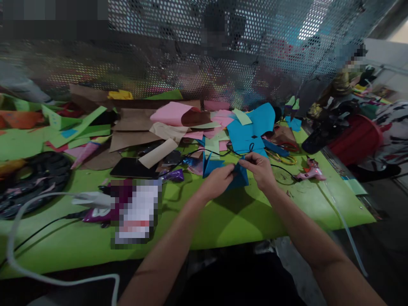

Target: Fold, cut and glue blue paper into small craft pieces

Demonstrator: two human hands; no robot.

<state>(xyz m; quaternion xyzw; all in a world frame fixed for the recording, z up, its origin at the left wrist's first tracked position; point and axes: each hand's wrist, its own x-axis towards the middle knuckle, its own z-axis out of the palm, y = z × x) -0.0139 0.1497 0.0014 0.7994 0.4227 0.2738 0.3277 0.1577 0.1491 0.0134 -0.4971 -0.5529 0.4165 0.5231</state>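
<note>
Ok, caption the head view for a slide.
Left hand and right hand holding a folded blue sheet at a green table.

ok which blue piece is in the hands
The folded blue piece, held by left hand and right hand; the wide blue sheet and scraps lie farther back.

Smooth green tabletop (237, 225) is leaving room between two bare forearms (183, 219), while a thin black cable (283, 168) is obstructing beyond.

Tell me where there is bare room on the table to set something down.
Bare green table shows between the forearms, nearer than the folded blue piece, and between the right forearm and the clear tube by the pink glue gun. The back is crowded with pink sheets and brown sheets; the left holds a black tray.
</note>
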